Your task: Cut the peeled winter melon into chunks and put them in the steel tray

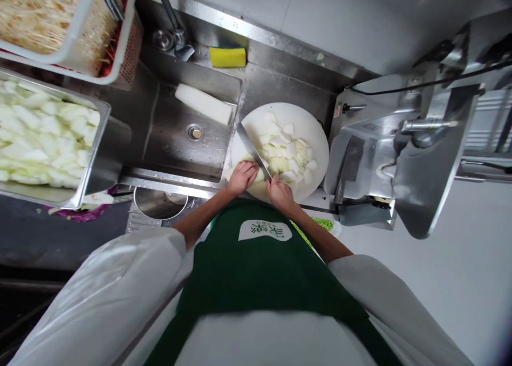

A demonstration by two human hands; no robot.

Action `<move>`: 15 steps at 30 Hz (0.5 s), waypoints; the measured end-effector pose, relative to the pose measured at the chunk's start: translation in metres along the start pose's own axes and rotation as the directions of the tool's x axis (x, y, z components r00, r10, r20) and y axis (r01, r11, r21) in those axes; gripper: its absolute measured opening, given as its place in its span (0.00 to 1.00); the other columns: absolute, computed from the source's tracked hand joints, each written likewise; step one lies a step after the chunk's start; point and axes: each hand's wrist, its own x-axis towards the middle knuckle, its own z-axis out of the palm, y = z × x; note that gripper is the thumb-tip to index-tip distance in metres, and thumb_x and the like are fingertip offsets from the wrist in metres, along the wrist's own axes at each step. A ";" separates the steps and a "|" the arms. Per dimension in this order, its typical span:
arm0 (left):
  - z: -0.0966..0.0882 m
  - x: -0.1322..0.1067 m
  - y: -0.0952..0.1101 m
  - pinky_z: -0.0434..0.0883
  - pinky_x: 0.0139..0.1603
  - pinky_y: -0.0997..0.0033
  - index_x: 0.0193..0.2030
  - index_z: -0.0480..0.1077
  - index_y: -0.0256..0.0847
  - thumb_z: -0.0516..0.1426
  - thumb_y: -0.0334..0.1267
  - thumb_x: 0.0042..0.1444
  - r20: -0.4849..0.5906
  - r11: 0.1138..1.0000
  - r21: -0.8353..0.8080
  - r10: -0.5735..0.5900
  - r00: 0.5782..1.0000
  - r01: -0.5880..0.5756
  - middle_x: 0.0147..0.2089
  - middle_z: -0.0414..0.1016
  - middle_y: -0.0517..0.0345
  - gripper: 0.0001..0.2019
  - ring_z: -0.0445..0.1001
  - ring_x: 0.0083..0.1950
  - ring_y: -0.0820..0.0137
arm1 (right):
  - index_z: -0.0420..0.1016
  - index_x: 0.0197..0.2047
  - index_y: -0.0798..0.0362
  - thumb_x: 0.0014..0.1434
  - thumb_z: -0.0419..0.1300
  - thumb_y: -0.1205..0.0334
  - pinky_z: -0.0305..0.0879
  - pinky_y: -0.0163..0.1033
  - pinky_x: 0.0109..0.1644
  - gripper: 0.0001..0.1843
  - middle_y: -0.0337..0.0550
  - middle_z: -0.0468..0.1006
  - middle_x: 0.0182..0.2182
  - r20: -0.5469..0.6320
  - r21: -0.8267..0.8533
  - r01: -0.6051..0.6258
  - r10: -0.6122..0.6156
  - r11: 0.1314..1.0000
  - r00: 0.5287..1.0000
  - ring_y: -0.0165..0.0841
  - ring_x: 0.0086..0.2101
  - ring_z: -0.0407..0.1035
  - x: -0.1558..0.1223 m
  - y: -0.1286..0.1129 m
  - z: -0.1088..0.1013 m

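Note:
A knife (pixel 253 150) is in my right hand (pixel 279 194), fingers wrapped round its handle, blade slanting up and left over a round white cutting board (pixel 318 182). My left hand (pixel 242 177) grips a long pale piece of what looks like peeled winter melon (pixel 230 173) at the board's left edge, close beside the blade. The fingers partly cover this piece. Right of the blade lies a heap of cut pale melon chunks (pixel 290 151). Another long peeled piece (pixel 204 103) rests in the sink, left of the board.
The steel sink (pixel 168 136) has a faucet (pixel 180 38) behind it and a yellow sponge or cloth (pixel 228 57) on its ledge. A metal slicer (pixel 372 126) stands right. At left are a steel pan (pixel 104 115) of cut pieces and a white basket (pixel 130 62) below a tub of sprouts.

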 end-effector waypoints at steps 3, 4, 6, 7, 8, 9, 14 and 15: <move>-0.001 0.001 0.001 0.70 0.50 0.56 0.47 0.75 0.40 0.48 0.41 0.73 -0.006 1.000 0.014 0.004 1.000 -0.003 0.49 0.77 0.46 0.15 0.71 0.50 0.60 | 0.63 0.59 0.64 0.77 0.39 0.57 0.69 0.40 0.43 0.21 0.61 0.82 0.42 0.001 -0.003 0.023 -0.023 1.000 1.000 0.44 0.42 0.79 -0.001 0.000 -0.002; -0.001 0.000 0.002 0.70 0.49 0.56 0.47 0.75 0.40 0.48 0.41 0.73 -0.010 1.000 0.022 0.010 1.000 -0.010 0.50 0.77 0.46 0.15 0.71 0.50 0.61 | 0.63 0.59 0.64 0.77 0.39 0.58 0.69 0.40 0.43 0.21 0.61 0.82 0.42 0.000 -0.005 0.032 -0.032 0.999 0.999 0.44 0.42 0.79 0.000 0.000 -0.004; -0.002 0.000 0.003 0.70 0.49 0.57 0.47 0.75 0.39 0.49 0.40 0.73 -0.024 0.999 0.041 0.027 0.999 -0.026 0.49 0.77 0.46 0.14 0.71 0.49 0.61 | 0.63 0.58 0.63 0.77 0.39 0.59 0.69 0.40 0.44 0.20 0.60 0.82 0.42 -0.003 -0.009 0.043 -0.043 0.999 0.999 0.44 0.43 0.79 0.001 -0.002 -0.008; -0.002 0.000 0.003 0.70 0.49 0.57 0.47 0.75 0.39 0.49 0.40 0.73 -0.032 0.998 0.050 0.037 0.999 -0.035 0.49 0.77 0.46 0.14 0.71 0.48 0.61 | 0.63 0.58 0.63 0.77 0.40 0.59 0.69 0.40 0.44 0.19 0.59 0.82 0.42 -0.003 -0.010 0.046 -0.046 0.999 0.999 0.43 0.43 0.79 0.002 -0.002 -0.011; -0.002 0.000 0.004 0.70 0.49 0.57 0.47 0.75 0.38 0.49 0.40 0.73 -0.037 0.997 0.057 0.044 0.998 -0.042 0.49 0.77 0.46 0.14 0.70 0.48 0.61 | 0.63 0.57 0.62 0.77 0.40 0.59 0.68 0.39 0.44 0.18 0.58 0.82 0.42 -0.001 -0.012 0.050 -0.050 0.999 0.999 0.43 0.44 0.79 0.002 -0.002 -0.015; -0.002 0.000 0.004 0.70 0.49 0.57 0.47 0.75 0.38 0.49 0.40 0.73 -0.038 0.997 0.062 0.045 0.998 -0.043 0.48 0.77 0.46 0.14 0.70 0.48 0.61 | 0.63 0.57 0.62 0.77 0.41 0.59 0.68 0.39 0.44 0.18 0.58 0.82 0.43 -0.003 -0.017 0.057 -0.057 0.998 0.998 0.43 0.44 0.79 0.001 -0.002 -0.019; 0.000 0.001 0.005 0.69 0.48 0.57 0.43 0.74 0.40 0.47 0.40 0.73 -0.015 0.998 0.069 0.007 1.000 -0.006 0.46 0.76 0.47 0.15 0.70 0.46 0.61 | 0.65 0.55 0.60 0.77 0.42 0.56 0.67 0.39 0.42 0.18 0.57 0.82 0.40 -0.030 -0.052 0.076 -0.077 0.996 0.997 0.44 0.42 0.79 -0.027 0.008 -0.042; 0.000 0.001 0.005 0.69 0.48 0.57 0.44 0.74 0.40 0.47 0.40 0.73 -0.012 0.998 0.067 0.005 1.000 -0.004 0.47 0.76 0.47 0.15 0.70 0.46 0.61 | 0.65 0.55 0.60 0.77 0.42 0.57 0.67 0.39 0.42 0.18 0.57 0.82 0.40 -0.021 -0.053 0.069 -0.070 0.996 0.997 0.44 0.41 0.79 -0.036 0.010 -0.046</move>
